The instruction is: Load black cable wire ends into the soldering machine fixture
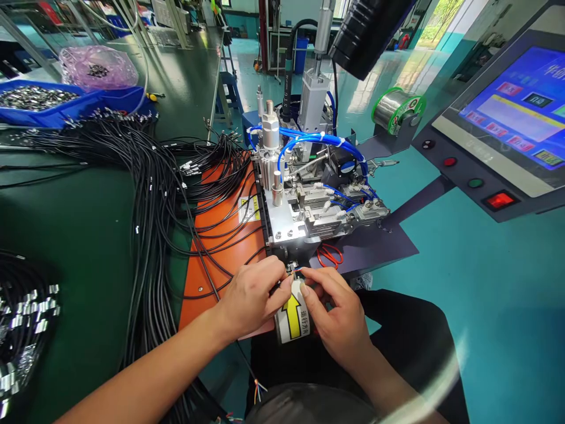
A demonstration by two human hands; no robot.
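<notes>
Both hands meet at the near edge of a small soldering machine (309,194) on the green table (88,224). The left hand (251,297) pinches the end of a thin black cable (220,297), whose length trails left across an orange plate (220,247). The right hand (339,318) has its fingers closed on the cable's tip, just right of the left hand's fingers. At the table's far left corner, a blue bin (66,109) holds small metal parts.
</notes>
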